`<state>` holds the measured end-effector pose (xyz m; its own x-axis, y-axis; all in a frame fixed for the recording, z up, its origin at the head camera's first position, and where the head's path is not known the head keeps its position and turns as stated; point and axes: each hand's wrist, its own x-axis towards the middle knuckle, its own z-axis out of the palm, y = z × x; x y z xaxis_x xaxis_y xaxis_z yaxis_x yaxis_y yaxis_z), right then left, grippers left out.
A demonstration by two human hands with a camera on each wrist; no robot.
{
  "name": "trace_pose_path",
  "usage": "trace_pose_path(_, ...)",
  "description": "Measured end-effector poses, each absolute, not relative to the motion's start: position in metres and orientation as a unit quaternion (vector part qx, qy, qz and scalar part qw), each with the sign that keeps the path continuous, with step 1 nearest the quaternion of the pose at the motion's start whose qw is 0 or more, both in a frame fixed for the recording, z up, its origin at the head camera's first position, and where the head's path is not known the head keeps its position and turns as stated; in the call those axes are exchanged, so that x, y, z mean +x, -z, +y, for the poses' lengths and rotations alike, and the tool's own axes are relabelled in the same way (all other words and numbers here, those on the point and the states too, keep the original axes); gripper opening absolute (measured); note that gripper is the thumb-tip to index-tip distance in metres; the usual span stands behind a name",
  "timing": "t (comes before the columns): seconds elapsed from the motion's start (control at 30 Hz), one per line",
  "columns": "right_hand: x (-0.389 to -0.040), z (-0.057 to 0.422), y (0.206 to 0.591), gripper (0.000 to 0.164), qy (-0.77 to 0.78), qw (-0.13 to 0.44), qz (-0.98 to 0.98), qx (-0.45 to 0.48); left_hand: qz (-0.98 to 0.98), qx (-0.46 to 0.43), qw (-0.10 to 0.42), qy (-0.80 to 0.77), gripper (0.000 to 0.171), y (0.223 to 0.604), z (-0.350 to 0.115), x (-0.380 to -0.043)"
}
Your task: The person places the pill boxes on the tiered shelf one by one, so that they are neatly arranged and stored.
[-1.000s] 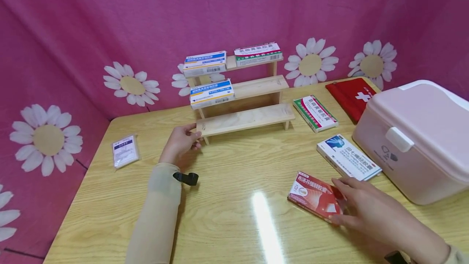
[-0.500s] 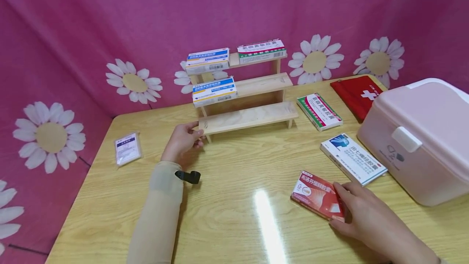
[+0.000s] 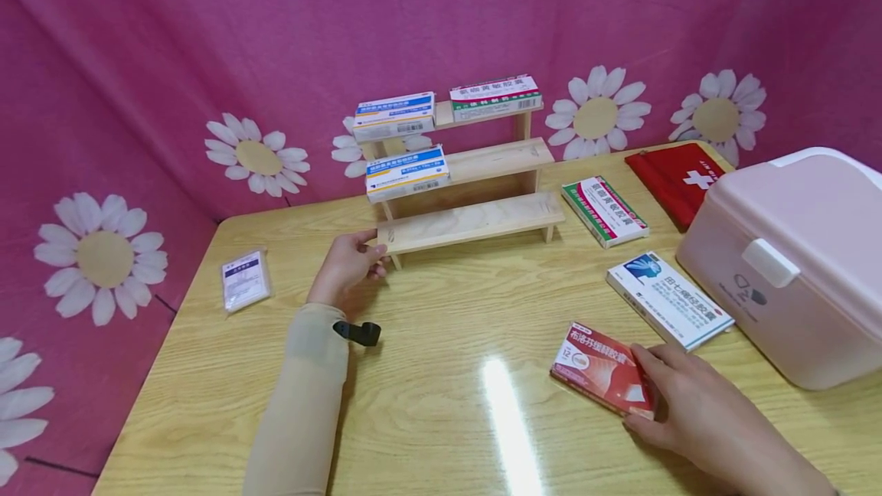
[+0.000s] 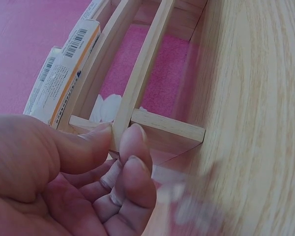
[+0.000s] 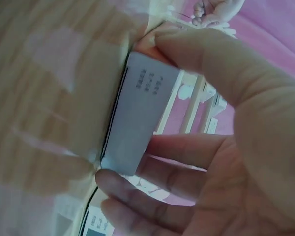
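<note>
My left hand [image 3: 347, 265] pinches the left end of the lowest board of a three-tier wooden stand [image 3: 475, 222]. In the left wrist view, thumb and fingertips close on that board's end [image 4: 120, 132]. At the front right, my right hand [image 3: 696, 404] grips a red medicine box [image 3: 602, 370] by its right end, thumb on the near side and fingers on the far side. The box lies flat, close over the table. The right wrist view shows its pale end panel [image 5: 140, 113] between thumb and fingers.
Blue-and-white boxes [image 3: 406, 172] sit at the left of the upper two tiers, a green-and-white box [image 3: 496, 96] at the top right. Right of the stand lie another green-and-white box [image 3: 606, 211], a blue-and-white box [image 3: 668, 301], a red pouch [image 3: 671, 178] and a pink case [image 3: 792, 251]. A small packet [image 3: 244, 282] lies left.
The head view has shifted slightly, so the scene appears a little farther right. My left hand keeps its pinch on the stand; my right hand still holds the red medicine box at nearly the same spot.
</note>
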<state>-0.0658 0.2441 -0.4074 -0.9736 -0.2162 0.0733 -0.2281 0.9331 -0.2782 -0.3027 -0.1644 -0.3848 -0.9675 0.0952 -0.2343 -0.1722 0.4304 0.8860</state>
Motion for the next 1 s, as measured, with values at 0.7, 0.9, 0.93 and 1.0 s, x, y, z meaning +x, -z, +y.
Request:
trace_pose_path(0.7,-0.15,0.248,0.298,0.083,-0.124,0.042,-0.957,0.26,0.833,-0.039,0.136,-0.535,0.052,0.381,-0.168,-0.303)
trace_pose_path(0.9,-0.205,0.239,0.253,0.087,-0.119,-0.021,-0.965,0.231,0.834,-0.033,0.139,-0.533,0.052,0.379,-0.167,-0.301)
trace_pose_path(0.93,-0.215,0.239,0.247,0.086,-0.114,-0.027,-0.967,0.228,0.834,-0.031,0.141,-0.533,0.052,0.379,-0.167,-0.301)
trace_pose_path(1.0,-0.234,0.241,0.235,0.085,-0.111,-0.043,-0.969,0.217,0.832,-0.031,0.145,-0.535,0.052,0.379,-0.165,-0.301)
